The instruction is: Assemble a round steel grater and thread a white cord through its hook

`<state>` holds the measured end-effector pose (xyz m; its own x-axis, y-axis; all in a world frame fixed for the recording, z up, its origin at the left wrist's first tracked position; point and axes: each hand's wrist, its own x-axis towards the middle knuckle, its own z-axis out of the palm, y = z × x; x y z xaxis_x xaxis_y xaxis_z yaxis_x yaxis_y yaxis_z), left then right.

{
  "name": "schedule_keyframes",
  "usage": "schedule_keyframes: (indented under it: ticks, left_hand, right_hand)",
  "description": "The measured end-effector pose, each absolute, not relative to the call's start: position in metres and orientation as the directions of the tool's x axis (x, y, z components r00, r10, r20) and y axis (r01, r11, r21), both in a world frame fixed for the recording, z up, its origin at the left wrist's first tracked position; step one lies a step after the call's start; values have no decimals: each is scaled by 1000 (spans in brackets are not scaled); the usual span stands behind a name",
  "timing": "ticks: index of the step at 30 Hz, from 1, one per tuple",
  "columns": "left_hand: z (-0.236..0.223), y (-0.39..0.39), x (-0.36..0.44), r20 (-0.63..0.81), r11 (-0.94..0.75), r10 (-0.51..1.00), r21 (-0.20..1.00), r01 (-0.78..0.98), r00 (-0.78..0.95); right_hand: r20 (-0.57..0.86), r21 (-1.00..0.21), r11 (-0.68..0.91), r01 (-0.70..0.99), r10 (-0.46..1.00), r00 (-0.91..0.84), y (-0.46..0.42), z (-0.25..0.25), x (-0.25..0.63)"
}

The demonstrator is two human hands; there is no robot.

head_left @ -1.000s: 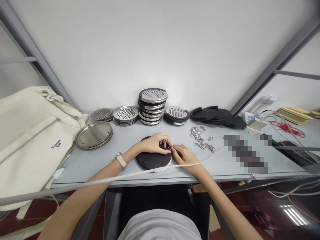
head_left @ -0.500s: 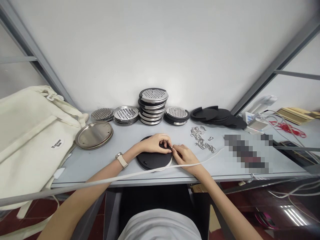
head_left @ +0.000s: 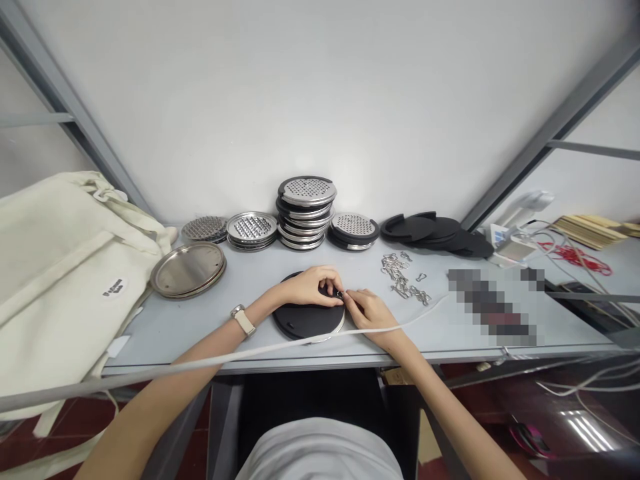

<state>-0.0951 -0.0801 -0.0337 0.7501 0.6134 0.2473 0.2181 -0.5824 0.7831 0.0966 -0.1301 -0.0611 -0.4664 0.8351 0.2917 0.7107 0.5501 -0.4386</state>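
Right hand [head_left: 369,313] is pinched on a metal clip [head_left: 340,294] (likely slippery); the stiff-looking black disc [head_left: 310,321] is best steadied by its rim, beneath the curled left hand [head_left: 307,288].

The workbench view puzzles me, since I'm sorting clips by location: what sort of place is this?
Probably a small assembly workshop: stacked perforated metal discs, a pile of loose metal clips, and hands working at a black disc.
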Motion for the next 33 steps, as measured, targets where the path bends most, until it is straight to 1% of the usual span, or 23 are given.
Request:
schedule_keyframes:
  ticks: [3,8,11,18,33]
  left_hand:
    - [-33,-80,-95,247,-577,612,789,211,751]
    - [-33,-80,-95,246,-574,610,792,206,754]
    - [-32,-80,-95,235,-581,606,783,221,760]
    - [-31,-82,-95,259,-621,604,746,242,754]
    - [-31,-81,-95,259,-612,620,751,250,741]
  right_hand:
    - [307,-439,549,711,835,-456,-131,-61,96]
    - [300,-480,503,719,864,-405,-132,-61,96]
    - [302,-489,504,712,864,-403,-131,-61,97]
    - [303,-479,548,686,837,-456,-132,-59,99]
    - [326,-433,567,701,823,-465,-133,-59,96]
